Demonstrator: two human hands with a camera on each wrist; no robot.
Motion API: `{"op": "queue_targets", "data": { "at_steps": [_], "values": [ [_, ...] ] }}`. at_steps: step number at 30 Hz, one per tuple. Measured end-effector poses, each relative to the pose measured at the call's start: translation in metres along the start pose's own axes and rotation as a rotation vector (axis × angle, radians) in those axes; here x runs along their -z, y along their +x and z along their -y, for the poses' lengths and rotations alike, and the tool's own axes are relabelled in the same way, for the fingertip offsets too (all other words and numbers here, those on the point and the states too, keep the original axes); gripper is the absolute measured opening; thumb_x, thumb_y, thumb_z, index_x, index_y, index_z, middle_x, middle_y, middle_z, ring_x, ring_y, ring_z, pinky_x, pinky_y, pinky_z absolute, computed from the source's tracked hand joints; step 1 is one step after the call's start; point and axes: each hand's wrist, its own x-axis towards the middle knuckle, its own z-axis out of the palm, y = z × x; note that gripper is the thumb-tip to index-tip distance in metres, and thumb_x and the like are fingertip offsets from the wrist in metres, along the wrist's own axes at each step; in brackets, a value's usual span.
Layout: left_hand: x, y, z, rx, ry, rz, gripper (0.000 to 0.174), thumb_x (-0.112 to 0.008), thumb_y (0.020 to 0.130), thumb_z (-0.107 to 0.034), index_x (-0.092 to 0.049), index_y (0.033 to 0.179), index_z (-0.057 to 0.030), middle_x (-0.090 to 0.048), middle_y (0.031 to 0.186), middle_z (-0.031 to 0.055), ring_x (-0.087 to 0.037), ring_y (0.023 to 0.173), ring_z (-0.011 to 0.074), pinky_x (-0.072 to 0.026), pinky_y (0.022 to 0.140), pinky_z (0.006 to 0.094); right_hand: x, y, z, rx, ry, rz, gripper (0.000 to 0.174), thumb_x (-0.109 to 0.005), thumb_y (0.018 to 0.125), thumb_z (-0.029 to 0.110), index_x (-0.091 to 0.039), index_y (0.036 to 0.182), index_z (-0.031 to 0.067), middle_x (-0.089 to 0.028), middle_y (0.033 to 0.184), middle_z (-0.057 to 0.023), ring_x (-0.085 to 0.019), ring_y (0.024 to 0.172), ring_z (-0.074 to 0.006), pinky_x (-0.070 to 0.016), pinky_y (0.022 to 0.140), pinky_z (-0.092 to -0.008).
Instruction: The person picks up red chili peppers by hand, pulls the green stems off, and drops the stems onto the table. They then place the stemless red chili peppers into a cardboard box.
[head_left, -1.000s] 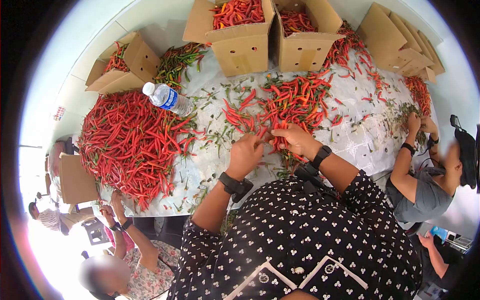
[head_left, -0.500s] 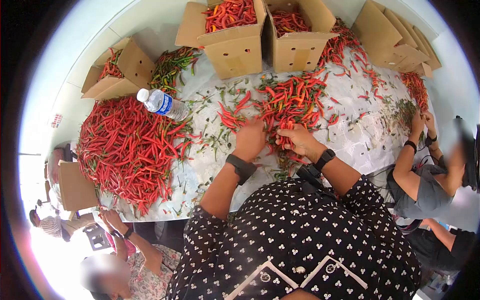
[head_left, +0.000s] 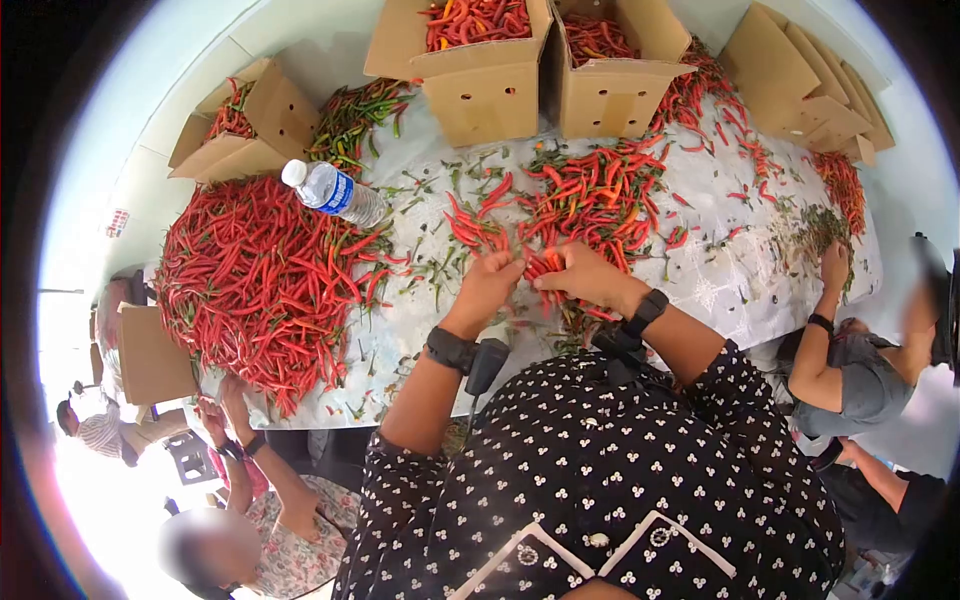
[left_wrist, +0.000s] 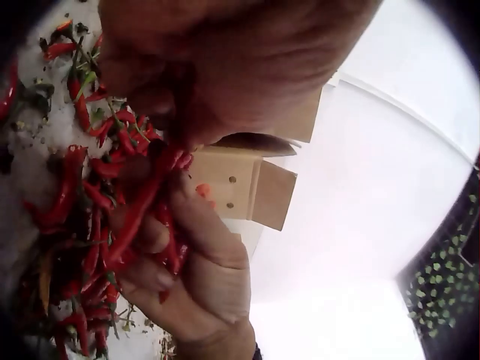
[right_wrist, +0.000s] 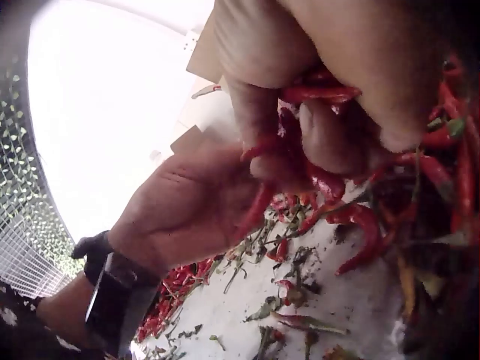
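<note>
1. Pale walls (head_left: pixel 225 70) are surrounding us, and a whitish covering (head_left: pixel 705 285) is spreading over the table, with green stems scattered on it.
2. Our two forearms are reaching forward over the near edge, and the hands are meeting close together in front of the body. The left hand (head_left: pixel 487 287) is bending its fingers inward and pinching a long red pepper (left_wrist: pixel 142 214) beside the other hand.
3. The right hand (head_left: pixel 592 277) is curling its fingers round a handful of red peppers (head_left: pixel 543 265), so it is staying only partly closed.
4. Beyond the hands, a middle box (head_left: pixel 480 105) and a neighbour box (head_left: pixel 610 100) are standing open, both containing red peppers; a few orange ones are showing in the middle box. A smaller box (head_left: pixel 285 115) at the left is also holding red peppers. Folded cardboard (head_left: pixel 785 75) is standing at the far right.
5. The peppers in our hands are looking slender, shiny and bright red. Just past the right hand, a central heap (head_left: pixel 595 195) is mixing red and orange peppers with green stems.
6. At the left a large heap (head_left: pixel 260 290) is lying, and a plastic bottle (head_left: pixel 340 195) with blue label is resting at its upper edge.
7. Other people are sitting or standing around the table, at both sides.
</note>
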Motion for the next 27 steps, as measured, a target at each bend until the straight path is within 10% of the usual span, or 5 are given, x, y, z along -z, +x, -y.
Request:
{"op": "queue_targets", "data": {
  "at_steps": [6,10,12,15,27],
  "values": [
    [0.007,-0.012,-0.004,0.175,-0.542,0.207,0.015,-0.055,0.085,-0.023,-0.054,0.080,-0.0095,-0.040,0.060,-0.0081,-0.034,0.051,0.0045,-0.0284,0.046,0.0204,0.006,0.001,-0.008,0.128,-0.059,0.070,0.014,-0.062,0.079,0.012,-0.059,0.089,0.0025,-0.058,0.069,0.0006,-0.052,0.058,-0.0057,-0.0413,0.051,-0.0214],
    [0.032,-0.012,-0.008,0.027,0.121,-0.182,0.019,-0.056,0.085,-0.023,-0.059,0.081,-0.0044,-0.047,0.063,-0.0035,-0.040,0.053,0.0056,-0.0335,0.048,0.0227,0.016,-0.003,-0.015,0.171,0.121,-0.012,0.013,-0.060,0.081,0.016,-0.060,0.086,0.0043,-0.058,0.069,0.0019,-0.051,0.059,-0.0045,-0.0394,0.052,-0.0197],
    [0.032,-0.014,-0.006,-0.326,0.507,-0.392,0.018,-0.063,0.076,-0.020,-0.059,0.077,-0.0019,-0.056,0.065,0.0049,-0.054,0.059,0.0173,-0.0423,0.054,0.0294,0.021,-0.004,-0.016,0.160,0.112,-0.011,0.013,-0.059,0.081,0.017,-0.060,0.086,0.0047,-0.058,0.069,0.0021,-0.051,0.060,-0.0041,-0.0381,0.052,-0.0191],
    [0.021,-0.008,0.008,-0.525,0.697,-0.297,0.021,-0.063,0.073,-0.018,-0.059,0.084,-0.0008,-0.057,0.074,0.0121,-0.058,0.063,0.0247,-0.0455,0.057,0.0362,0.020,-0.005,-0.016,0.145,0.151,0.006,0.014,-0.057,0.082,0.018,-0.060,0.085,0.0047,-0.059,0.069,0.0016,-0.052,0.060,-0.0040,-0.0362,0.049,-0.0184],
    [0.011,-0.016,0.017,-0.350,1.069,-0.308,0.016,-0.060,0.070,-0.018,-0.056,0.078,-0.0045,-0.053,0.081,0.0146,-0.056,0.071,0.0340,-0.0453,0.061,0.0428,0.019,-0.016,-0.017,-0.025,0.730,-0.011,0.015,-0.056,0.084,0.014,-0.060,0.089,0.0009,-0.063,0.075,-0.0061,-0.062,0.064,-0.0151,-0.0407,0.044,-0.0188]
  ]
}}
